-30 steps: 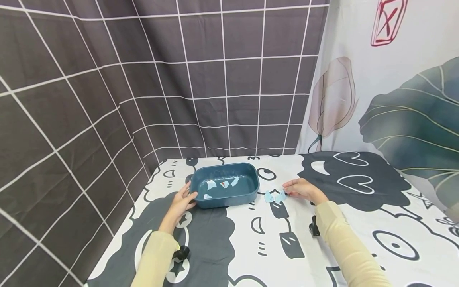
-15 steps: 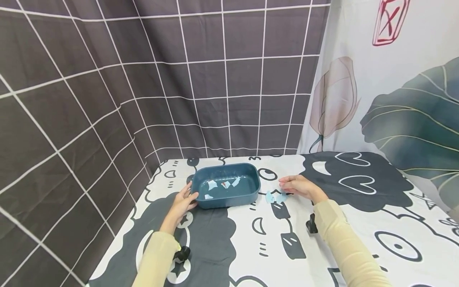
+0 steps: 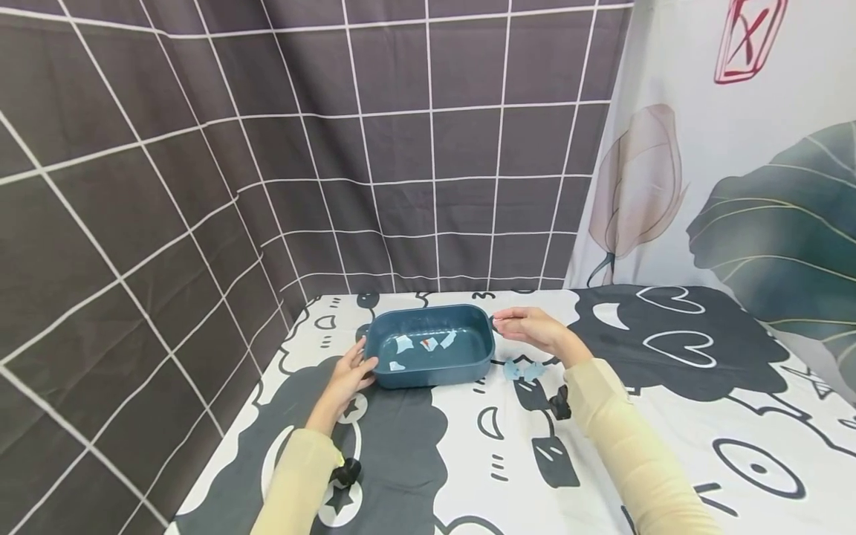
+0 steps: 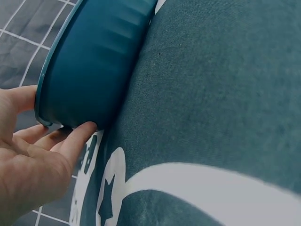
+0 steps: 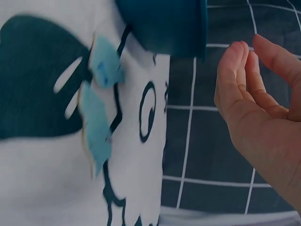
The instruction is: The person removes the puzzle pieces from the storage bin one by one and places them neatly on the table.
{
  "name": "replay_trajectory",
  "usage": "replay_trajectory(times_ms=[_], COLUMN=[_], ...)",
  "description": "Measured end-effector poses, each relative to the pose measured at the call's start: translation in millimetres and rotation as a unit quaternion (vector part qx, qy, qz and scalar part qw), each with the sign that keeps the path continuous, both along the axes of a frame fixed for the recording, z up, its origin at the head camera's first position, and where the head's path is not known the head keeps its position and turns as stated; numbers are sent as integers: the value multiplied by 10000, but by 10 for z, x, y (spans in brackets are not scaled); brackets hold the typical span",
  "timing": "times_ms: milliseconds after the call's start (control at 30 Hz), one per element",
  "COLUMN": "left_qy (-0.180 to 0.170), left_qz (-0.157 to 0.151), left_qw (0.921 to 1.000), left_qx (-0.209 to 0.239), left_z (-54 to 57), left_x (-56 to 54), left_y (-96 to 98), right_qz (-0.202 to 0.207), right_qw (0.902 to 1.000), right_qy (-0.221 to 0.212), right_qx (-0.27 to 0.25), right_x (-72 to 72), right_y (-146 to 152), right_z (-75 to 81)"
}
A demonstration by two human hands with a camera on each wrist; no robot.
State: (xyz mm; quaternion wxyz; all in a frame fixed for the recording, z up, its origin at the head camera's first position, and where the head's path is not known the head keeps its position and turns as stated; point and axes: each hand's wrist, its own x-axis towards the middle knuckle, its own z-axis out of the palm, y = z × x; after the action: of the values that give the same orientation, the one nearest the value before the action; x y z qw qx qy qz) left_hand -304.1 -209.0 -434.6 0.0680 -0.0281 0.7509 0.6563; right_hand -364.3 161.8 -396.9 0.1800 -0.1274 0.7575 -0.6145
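A dark teal rectangular basin (image 3: 428,377) stands on the patterned cloth. Several torn pale paper-like scraps (image 3: 404,343) lie on its floor, one with an orange-red mark. At the basin's left end is my left hand (image 3: 346,380), its fingertips touching the outer wall and rim in the left wrist view. My right hand (image 3: 535,329) hovers beside the basin's right rim. Its fingers are loosely bent, thumb apart, and nothing shows between them in the right wrist view. Two light-blue scraps (image 3: 533,371) lie on the cloth, right of the basin and nearer me than the right hand.
A black-and-white cartoon cloth (image 3: 461,475) covers the table. Behind it and to the left hangs a dark curtain (image 3: 464,215) with white grid lines. A white curtain (image 3: 709,126) with leaf and flower prints hangs at the right.
My right hand has lifted off the light-blue scraps and moved left and away from me, up to the basin's right rim. My left hand stays at the basin's left end. The view has shifted slightly.
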Motion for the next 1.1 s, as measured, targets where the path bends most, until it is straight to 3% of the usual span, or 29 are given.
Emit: replay_trajectory(times_ms=[200, 400, 700, 933, 1100], left_qy=[13, 35, 45, 125, 151], left_qz=[104, 136, 231, 47, 110], left_qw=[9999, 9999, 9996, 9998, 9998], left_qx=[-16, 66, 144, 116, 80], left_z=[15, -31, -97, -76, -82], left_x=[-16, -44, -33, -49, -52], left_y=[-26, 23, 39, 68, 42], right_qz=[311, 360, 550, 681, 732], right_qw=[9992, 9985, 9982, 9974, 9970], right_qy=[62, -112, -174, -246, -252], right_qx=[-223, -389, -136, -54, -24], right_x=[-67, -66, -64, -58, -79], right_y=[-339, -628, -1101, -1303, -1473], right_z=[59, 2, -170, -202, -208])
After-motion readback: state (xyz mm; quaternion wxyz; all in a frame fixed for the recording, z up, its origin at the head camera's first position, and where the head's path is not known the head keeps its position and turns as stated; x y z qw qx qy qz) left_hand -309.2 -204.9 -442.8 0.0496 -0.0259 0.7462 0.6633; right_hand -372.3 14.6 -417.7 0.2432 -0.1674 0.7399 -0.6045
